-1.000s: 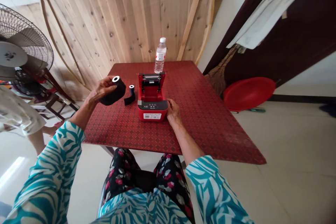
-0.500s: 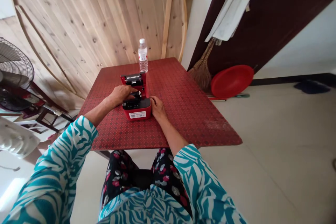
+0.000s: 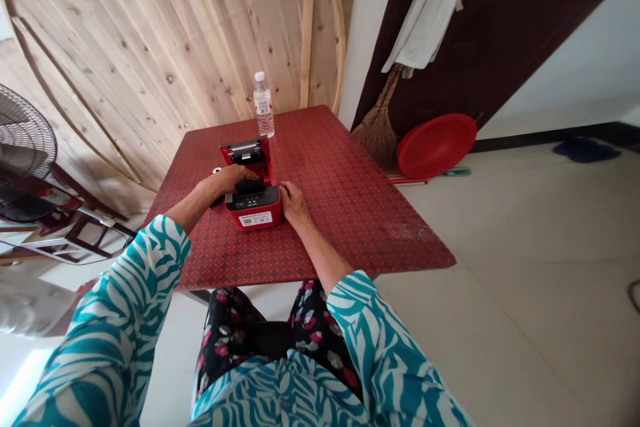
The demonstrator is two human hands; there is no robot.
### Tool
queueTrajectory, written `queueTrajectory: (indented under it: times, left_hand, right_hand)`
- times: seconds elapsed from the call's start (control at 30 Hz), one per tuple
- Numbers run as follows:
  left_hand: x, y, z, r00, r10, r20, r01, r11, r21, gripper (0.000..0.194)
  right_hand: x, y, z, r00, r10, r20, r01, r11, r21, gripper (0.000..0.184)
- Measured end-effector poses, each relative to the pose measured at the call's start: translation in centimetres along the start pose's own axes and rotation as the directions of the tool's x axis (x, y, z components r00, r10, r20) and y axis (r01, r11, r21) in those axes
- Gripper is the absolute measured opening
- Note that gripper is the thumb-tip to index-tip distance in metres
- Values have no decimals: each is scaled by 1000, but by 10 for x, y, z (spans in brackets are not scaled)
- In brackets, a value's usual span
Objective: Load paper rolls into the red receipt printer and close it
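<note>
Beneath the left hand's fingers (image 3: 249, 175) lies the black roll (image 3: 249, 185).

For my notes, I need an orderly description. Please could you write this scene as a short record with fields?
left hand: reaches into the open device; black roll under the fingers, grip unclear
right hand: touches the device's right side
device: red-and-black, box-shaped, lid raised
beside left hand: white-cored roll, partly hidden
behind device: clear plastic bottle with white cap, upright
support: red patterned table
floor, right: round red basin, tilted
</note>
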State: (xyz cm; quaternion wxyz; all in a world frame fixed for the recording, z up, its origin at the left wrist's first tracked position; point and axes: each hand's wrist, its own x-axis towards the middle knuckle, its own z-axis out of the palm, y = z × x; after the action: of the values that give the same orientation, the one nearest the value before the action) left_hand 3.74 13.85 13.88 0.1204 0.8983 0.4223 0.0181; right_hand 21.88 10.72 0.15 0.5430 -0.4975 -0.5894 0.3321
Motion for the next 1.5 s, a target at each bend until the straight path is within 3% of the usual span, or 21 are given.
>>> queueTrajectory:
  times: [0.1,0.17,0.33,0.47,0.6,0.77,0.9,1.03,1.2,1.4,1.5]
  left_hand:
    - [-11,-6,3,999,-37,-6,35,986,-164,35]
    - [-20,-9,8,995,-70,-68,49,961,-274,28]
    - [-41,-9,22,974,-24,-223,-84,883,-461,34]
    - [-51,-6,31,956,-16,-291,-130,870,-476,35]
    - [-56,2,38,941,-84,-328,-81,885,-458,32]
    - [-57,12,40,920,-116,-373,-33,928,-371,22]
    - [-56,17,37,913,-23,-408,-74,973,-219,19]
    - [-61,25,37,883,47,-467,-76,996,-45,17]
    - [-72,41,42,766,-39,-642,142,984,109,21]
    - [-74,32,49,716,-92,-692,128,992,1,22]
    - [-73,19,56,732,-145,-666,143,988,-58,29]
  right_hand:
    - [0,2,0,1000,-12,-8,12,1000,1,28]
    - [0,3,0,1000,-27,-5,27,1000,12,29]
    - [-1,4,-1,1000,-29,-9,29,1000,6,30]
    - [-1,9,0,999,31,-45,-28,998,55,33]
    - [19,8,-1,986,144,-88,-124,972,201,39]
    - [75,-21,2,1000,19,-20,-13,969,248,51]
    - [96,-46,7,996,-65,65,45,963,267,56]
    - [75,-51,1,988,-148,49,136,971,196,59]
    - [31,-49,-13,967,-253,23,247,960,134,55]
    - [4,-44,-19,945,-318,72,311,946,93,52]
    - [-1,-41,-19,940,-332,82,326,942,80,53]
